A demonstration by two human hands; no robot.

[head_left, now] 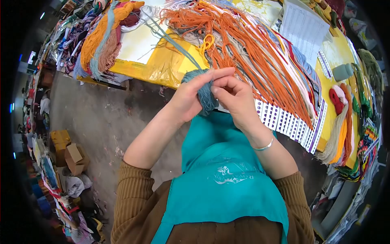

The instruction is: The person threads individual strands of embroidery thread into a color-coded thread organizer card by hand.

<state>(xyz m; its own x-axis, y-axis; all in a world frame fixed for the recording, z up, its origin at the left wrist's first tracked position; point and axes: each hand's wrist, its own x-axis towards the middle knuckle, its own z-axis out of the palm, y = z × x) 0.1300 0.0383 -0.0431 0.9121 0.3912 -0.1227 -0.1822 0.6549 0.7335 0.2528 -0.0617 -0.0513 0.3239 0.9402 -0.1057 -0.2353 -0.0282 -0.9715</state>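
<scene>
My left hand (190, 94) is wrapped round a skein of blue-grey yarn (208, 97), its fingers pointing right. Several loose strands (176, 44) of the same colour run from the skein up across the table. Close against the skein, my right hand (237, 97) has its thumb and forefinger pinched together. What lies between those fingertips is too small to make out. Just beyond both hands, a thick spread of orange yarn (243, 53) covers the table, and a small yellow loop of yarn (206, 44) rests at its left side.
White cards with punched holes (280, 120) line the front edge of the yellow table (162, 67). A printed sheet (302, 30) and a grey-green cup (343, 72) are at right. Orange and blue hanks (99, 40) hang at left. Cardboard boxes (76, 158) stand on the floor.
</scene>
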